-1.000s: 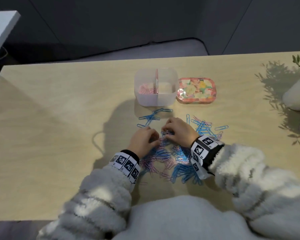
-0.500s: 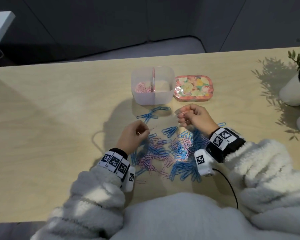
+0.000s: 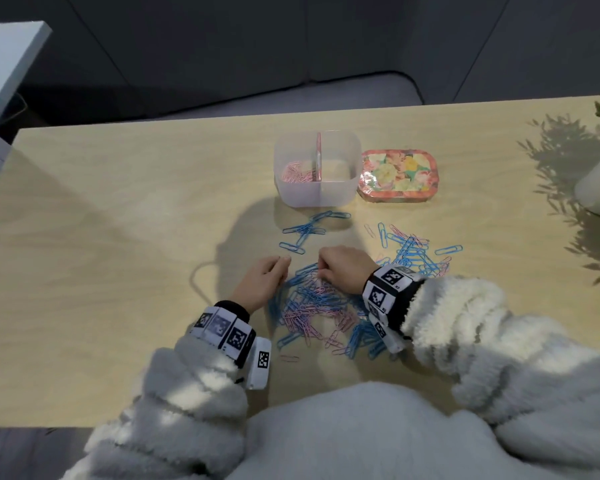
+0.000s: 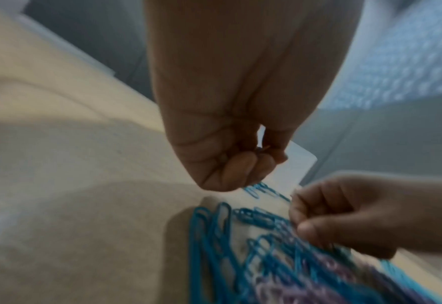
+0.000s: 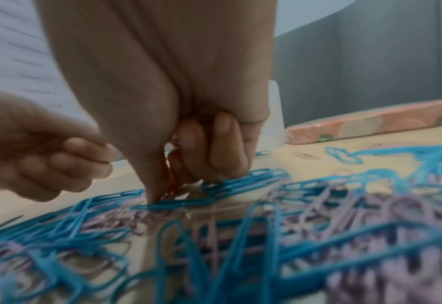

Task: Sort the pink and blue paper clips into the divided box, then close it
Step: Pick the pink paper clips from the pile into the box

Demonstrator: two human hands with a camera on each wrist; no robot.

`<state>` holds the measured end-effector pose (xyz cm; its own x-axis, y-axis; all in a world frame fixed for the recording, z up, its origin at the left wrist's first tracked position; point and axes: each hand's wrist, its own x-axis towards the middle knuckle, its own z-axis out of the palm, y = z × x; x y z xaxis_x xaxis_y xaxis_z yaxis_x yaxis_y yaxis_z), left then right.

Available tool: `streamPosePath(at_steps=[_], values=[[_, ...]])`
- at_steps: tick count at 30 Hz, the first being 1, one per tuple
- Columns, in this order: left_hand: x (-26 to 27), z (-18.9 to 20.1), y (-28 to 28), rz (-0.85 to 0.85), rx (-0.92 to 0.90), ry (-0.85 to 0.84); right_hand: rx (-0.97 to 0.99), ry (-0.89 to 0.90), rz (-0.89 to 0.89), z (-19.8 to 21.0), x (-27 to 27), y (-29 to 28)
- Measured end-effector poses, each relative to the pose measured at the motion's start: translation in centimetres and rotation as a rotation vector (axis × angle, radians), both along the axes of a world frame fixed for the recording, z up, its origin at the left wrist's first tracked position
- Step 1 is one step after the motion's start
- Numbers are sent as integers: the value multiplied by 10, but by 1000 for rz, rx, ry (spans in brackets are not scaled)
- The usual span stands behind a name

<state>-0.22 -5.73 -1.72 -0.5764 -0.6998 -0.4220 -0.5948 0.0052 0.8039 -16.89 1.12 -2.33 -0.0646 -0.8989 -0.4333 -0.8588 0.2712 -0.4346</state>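
On the table (image 3: 118, 237), a mixed pile of pink and blue clips (image 3: 312, 306) lies near the near edge at its middle. The right hand (image 3: 343, 271) is down on the pile's far side, fingers curled, thumb and forefinger pinching pink clips at the heap. The left hand (image 3: 262, 280) hovers just left of it with fingers curled inward; something small shows between its fingertips in the left wrist view, too blurred to name. A few blue clips (image 3: 305, 232) lie apart between the hands and the box (image 3: 314, 195), which stands open toward the far edge, pink clips in its left compartment. The floral lid (image 3: 397, 176) lies flat, touching the box's right side. More clips (image 3: 413, 251) are scattered right of the right hand.
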Motion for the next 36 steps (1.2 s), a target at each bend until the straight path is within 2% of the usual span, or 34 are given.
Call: streamPosePath(at_steps=[3, 8, 11, 13, 15, 18, 20, 24, 28, 32, 36], values=[[-3, -5, 7, -128, -158, -83, 7, -11, -66, 2, -12, 1], [-4, -4, 16, -237, -352, -247, -183, -402, -331, 8, -39, 15], [5, -2, 12, -225, -369, -270, -60, -686, -490, 9, -39, 25], [11, 0, 9, -229, -399, -281, 28, -735, -550, 7, -36, 30], [11, 3, 10, -223, -428, -267, 20, -670, -521, 7, -31, 32], [0, 5, 15, -229, -446, -233, -64, -335, -239, 2, -27, 34], [-10, 2, 19, -266, -455, -243, -25, -180, -151, 0, -25, 33], [-23, -1, 21, -297, -462, -290, 11, -155, -206, 1, -31, 30], [-24, -1, 19, -323, -422, -302, -91, -73, -292, 4, -38, 34], [-20, 1, 15, -217, -391, -241, -134, -32, -136, 11, -19, 40], [-16, 6, 7, -105, -232, -148, -102, 49, -58, 7, -2, 39]])
